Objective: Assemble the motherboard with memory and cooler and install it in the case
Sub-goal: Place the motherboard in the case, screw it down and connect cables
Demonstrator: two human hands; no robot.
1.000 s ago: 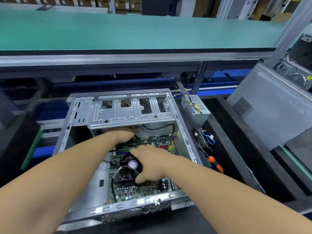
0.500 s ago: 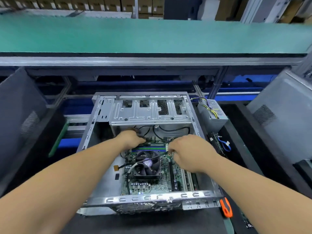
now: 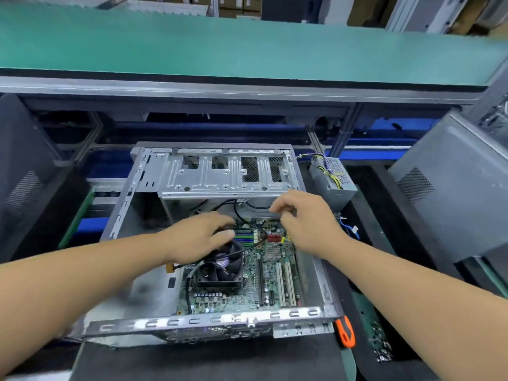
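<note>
The open silver case (image 3: pixel 123 213) lies flat on the black mat. The green motherboard (image 3: pixel 275 276) sits inside it. A black cooler fan (image 3: pixel 220 269) is mounted on the board, and the memory sticks (image 3: pixel 244 237) lie just beyond the fan. My left hand (image 3: pixel 196 239) hovers over the fan's far-left corner, its blurred fingertips pinching a thin black cable (image 3: pixel 261 237) that loops across the board. My right hand (image 3: pixel 305 220) is at the board's far right corner under the drive cage (image 3: pixel 220 177). Its curled fingers pinch the same cable's upper end.
A grey power supply (image 3: pixel 331 178) with yellow and black wires stands right of the case. An orange-handled screwdriver (image 3: pixel 345 332) lies at the case's near right corner. A grey side panel (image 3: pixel 453 188) leans at the right and a dark panel (image 3: pixel 24 174) at the left. A green shelf (image 3: pixel 247 48) runs overhead.
My right hand has risen from the board's right edge to the far corner under the drive cage. My left hand has shifted slightly right over the fan. The camera has moved closer.
</note>
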